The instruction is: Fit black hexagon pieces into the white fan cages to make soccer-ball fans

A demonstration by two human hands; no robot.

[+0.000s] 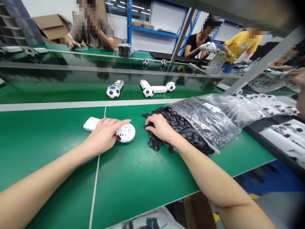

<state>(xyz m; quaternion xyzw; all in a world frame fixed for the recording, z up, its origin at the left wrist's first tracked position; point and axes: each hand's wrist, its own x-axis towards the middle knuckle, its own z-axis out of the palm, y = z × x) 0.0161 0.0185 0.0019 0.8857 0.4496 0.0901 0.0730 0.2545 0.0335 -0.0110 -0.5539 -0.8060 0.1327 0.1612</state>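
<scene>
My left hand [105, 133] is wrapped over the handle of a white device with a football-shaped head [125, 133], lying on the green table. Its head shows open white lattice cells on top and a few black patches at the lower edge. To the right, my right hand [159, 126] is at the near-left edge of a pile of small black plastic pieces [183, 132]. The thumb and forefinger come together there, with a black piece between the tips. Some pieces are spread loose on the table; the rest spill from a clear plastic bag [207, 111].
Behind a pale rail [71, 105] lie several football-headed devices [148, 92] on a green conveyor belt [90, 90]. At right, a dark tray [264, 140] holds more white devices. Co-workers [92, 31] sit across the line. A slanted metal post [264, 62] stands at right.
</scene>
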